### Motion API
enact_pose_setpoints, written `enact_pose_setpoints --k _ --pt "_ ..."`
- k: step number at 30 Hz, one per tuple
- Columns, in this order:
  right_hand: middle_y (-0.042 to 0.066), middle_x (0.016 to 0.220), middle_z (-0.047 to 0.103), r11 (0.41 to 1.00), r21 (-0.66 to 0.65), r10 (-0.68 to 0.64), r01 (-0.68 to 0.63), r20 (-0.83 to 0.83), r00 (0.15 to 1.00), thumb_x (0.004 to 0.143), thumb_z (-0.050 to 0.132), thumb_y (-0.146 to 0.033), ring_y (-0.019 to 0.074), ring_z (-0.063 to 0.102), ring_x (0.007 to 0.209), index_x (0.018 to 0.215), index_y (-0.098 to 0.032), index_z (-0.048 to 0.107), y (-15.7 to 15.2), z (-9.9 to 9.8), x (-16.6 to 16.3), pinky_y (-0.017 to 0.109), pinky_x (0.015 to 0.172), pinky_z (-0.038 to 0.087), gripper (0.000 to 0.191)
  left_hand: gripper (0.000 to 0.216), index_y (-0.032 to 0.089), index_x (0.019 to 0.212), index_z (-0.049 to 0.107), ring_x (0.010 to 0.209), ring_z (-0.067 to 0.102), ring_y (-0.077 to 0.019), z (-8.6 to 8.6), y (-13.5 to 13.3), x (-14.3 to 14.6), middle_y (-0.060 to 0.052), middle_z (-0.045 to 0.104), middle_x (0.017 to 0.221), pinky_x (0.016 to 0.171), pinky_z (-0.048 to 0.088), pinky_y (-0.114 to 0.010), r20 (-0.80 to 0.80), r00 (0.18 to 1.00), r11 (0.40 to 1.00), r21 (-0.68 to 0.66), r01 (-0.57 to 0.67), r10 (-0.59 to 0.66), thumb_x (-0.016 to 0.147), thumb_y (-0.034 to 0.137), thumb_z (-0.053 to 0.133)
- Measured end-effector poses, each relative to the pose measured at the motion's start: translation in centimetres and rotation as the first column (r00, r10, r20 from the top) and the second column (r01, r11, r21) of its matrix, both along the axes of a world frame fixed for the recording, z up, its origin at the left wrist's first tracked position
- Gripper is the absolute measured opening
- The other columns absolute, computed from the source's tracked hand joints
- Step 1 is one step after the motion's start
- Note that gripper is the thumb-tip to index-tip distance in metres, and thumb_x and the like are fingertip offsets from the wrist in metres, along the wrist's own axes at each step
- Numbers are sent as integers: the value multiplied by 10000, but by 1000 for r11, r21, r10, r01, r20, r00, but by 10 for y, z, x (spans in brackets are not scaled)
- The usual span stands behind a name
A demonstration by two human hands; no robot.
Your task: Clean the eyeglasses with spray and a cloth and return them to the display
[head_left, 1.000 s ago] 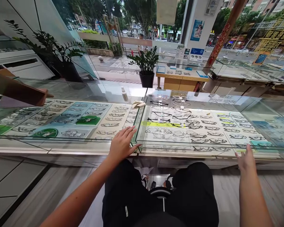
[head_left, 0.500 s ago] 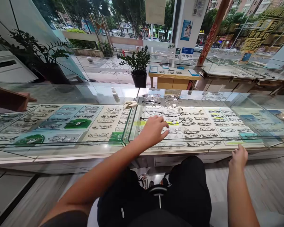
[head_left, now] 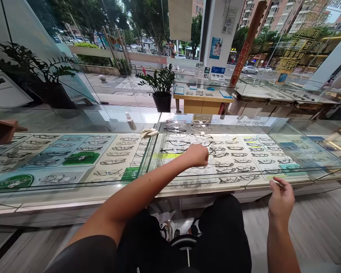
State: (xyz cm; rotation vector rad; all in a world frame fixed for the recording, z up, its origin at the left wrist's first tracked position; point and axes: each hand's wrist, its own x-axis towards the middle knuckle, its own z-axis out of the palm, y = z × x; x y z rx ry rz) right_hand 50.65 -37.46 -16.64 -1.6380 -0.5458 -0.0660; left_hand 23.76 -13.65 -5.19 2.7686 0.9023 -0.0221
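Note:
My left hand (head_left: 198,154) reaches across to the glass display counter (head_left: 170,185), over the rows of eyeglasses in its middle section. Its fingers are curled into a fist, and whatever may be inside them is hidden. Near its wrist lies a dark-rimmed pair of eyeglasses (head_left: 174,150) by a yellow strip. At the counter's front edge on the right is my right hand (head_left: 282,197). Its thumb and index fingertips come close together, with something thin and unclear between them. More eyeglasses (head_left: 244,168) lie in rows between the two hands.
A white spray bottle (head_left: 130,122) and a folded pale cloth (head_left: 149,133) rest on the counter top. Potted plants (head_left: 161,100) stand beyond it. A brown wooden object (head_left: 1,131) sits at the far left. My legs (head_left: 216,227) are below the counter's front edge.
My left hand has moved slightly right and its loosely spread fingers have curled into a fist. My right hand has turned, bringing thumb and index together. The view has tilted up slightly.

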Motion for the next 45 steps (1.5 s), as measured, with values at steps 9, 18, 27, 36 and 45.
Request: enact_pose_setpoints --k 9,18,27,36,45 --pt "18 719 672 920 237 235 -314 309 922 914 704 -427 192 612 665 781 -199 733 100 114 -49 334 654 466 266 156 209 847 849 827 678 -183 30 42 -42 -48 798 884 743 476 -313 439 899 892 -406 200 -2 817 356 806" --pt "70 733 692 741 -245 566 -625 729 385 1011 583 -377 227 602 752 710 -231 661 287 147 -151 378 740 459 343 418 198 807 784 778 590 -166 18 146 -137 -35 705 823 775 465 -335 890 247 917 -398 13 383 736 588 918" --pt "51 899 752 453 -99 848 -886 353 394 970 719 -585 202 614 743 1016 -219 790 319 105 -206 365 748 513 375 392 189 879 782 914 655 -176 -9 133 -127 -41 737 952 892 525 -331 899 121 885 -436 164 421 797 545 925" --pt "28 808 728 437 -101 865 -894 318 387 990 722 -531 193 591 733 824 -225 759 312 104 -198 352 728 467 349 435 179 941 737 1015 725 -220 -15 128 -123 -78 780 1038 946 561 -373 893 197 891 -433 134 404 866 591 856" --pt "16 699 726 816 -121 535 -565 525 661 1050 622 -489 187 591 617 953 -218 806 311 114 -167 370 770 464 342 349 212 979 643 1137 749 -274 -7 131 -138 -107 791 1111 954 594 -411 850 442 957 -276 -91 287 1012 559 657"
